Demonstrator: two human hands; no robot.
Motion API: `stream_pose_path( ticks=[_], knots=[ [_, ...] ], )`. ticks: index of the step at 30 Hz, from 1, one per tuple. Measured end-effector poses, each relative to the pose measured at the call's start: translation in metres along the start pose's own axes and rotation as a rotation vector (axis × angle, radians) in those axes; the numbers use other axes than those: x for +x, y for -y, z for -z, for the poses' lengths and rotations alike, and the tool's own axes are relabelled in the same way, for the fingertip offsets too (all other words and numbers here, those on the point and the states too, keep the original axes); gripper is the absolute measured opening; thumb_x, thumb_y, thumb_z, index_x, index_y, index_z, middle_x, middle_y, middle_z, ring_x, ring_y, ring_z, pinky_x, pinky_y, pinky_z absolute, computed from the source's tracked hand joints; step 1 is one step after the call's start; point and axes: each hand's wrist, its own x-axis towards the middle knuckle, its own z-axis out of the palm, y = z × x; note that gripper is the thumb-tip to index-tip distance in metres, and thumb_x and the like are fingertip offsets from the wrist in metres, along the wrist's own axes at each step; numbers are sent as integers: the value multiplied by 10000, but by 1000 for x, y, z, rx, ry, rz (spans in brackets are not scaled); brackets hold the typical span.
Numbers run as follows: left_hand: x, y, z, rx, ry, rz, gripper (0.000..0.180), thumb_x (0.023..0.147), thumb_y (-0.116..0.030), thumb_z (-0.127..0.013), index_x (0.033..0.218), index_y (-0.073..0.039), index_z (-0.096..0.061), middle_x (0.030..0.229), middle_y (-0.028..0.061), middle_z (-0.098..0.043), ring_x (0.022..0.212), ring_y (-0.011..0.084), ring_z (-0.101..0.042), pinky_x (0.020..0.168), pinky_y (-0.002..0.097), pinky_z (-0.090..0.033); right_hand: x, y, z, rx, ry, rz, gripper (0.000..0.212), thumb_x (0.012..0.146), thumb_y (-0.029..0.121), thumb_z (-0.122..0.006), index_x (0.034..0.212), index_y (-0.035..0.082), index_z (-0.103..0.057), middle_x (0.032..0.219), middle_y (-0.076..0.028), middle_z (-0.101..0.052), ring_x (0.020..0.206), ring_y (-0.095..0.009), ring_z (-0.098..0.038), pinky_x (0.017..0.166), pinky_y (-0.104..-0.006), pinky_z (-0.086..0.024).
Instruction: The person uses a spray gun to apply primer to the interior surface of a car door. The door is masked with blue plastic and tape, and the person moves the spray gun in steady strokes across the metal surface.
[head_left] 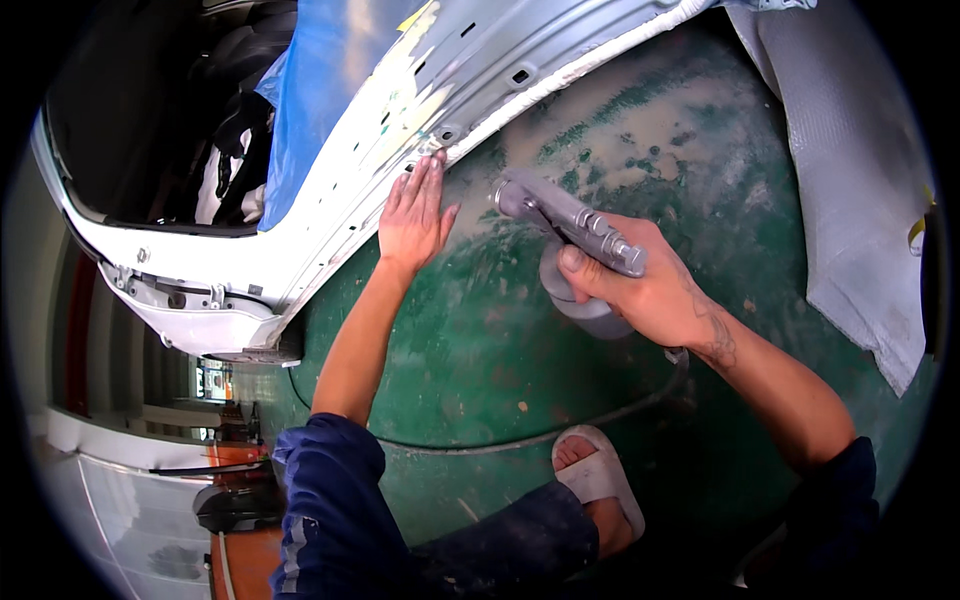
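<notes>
My left hand point(413, 218) lies flat with its fingers stretched out. Its fingertips rest on the lower edge of a white car body point(345, 185), next to a small hole in the metal. Bare putty-like patches point(405, 115) in pale yellow and green mark the panel beyond the fingers. In my right hand point(650, 280) is a grey metal spray gun point(575, 222), gripped by its handle. Its nozzle points left toward the car and stays apart from it. A rounded grey cup point(585, 308) shows below the gun, partly hidden by the hand.
An air hose point(540, 441) runs from beneath my right hand across the dusty green floor point(460, 350). Blue plastic film point(325, 85) covers part of the car opening. A grey sheet point(850, 190) hangs at the right. My sandalled foot point(595, 475) stands near the hose.
</notes>
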Motion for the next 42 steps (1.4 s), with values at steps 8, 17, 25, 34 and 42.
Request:
stream_pose_path(
  ticks=[8, 17, 25, 34, 42],
  knots=[
    [-61, 9, -5, 31, 212, 202, 748, 1005, -424, -468, 1537, 43, -226, 1624, 106, -250, 1504, 232, -228, 1232, 395, -177, 63, -31, -34, -22, -74, 56, 339, 935, 339, -629, 898, 2, -624, 694, -78, -629, 649, -176, -611, 632, -347, -480],
    [-48, 20, 5, -101, 117, -63, 705, 966, -388, -533, 1493, 37, -336, 1598, 177, -284, 1490, 329, -252, 1214, 443, -219, 99, -59, -73, 175, -125, -8, 336, 949, 347, -610, 924, 12, -627, 676, -65, -619, 658, -150, -601, 630, -332, -469],
    [-5, -5, -15, -203, -108, -118, 595, 930, -373, -593, 1369, 19, -507, 1558, 187, -361, 1469, 342, -301, 1194, 472, -257, 95, -66, -79, 235, -152, 21, 312, 966, 327, -599, 939, 17, -621, 685, -29, -583, 627, -127, -520, 602, -312, -427],
    [12, -6, -9, -221, -164, -160, 659, 894, -358, -636, 1379, 58, -472, 1559, 216, -338, 1454, 370, -313, 1183, 469, -281, 73, -73, -63, 341, -99, -51, 365, 984, 390, -613, 908, 33, -613, 670, 1, -586, 498, -72, -471, 449, -250, -370],
    [28, -13, 0, -177, -185, -245, 715, 904, -412, -609, 1430, 39, -430, 1551, 207, -356, 1456, 353, -316, 1193, 464, -260, 54, -67, -53, 344, -107, -79, 404, 987, 411, -610, 858, 29, -585, 628, 4, -551, 486, -66, -459, 431, -243, -351]
  ],
)
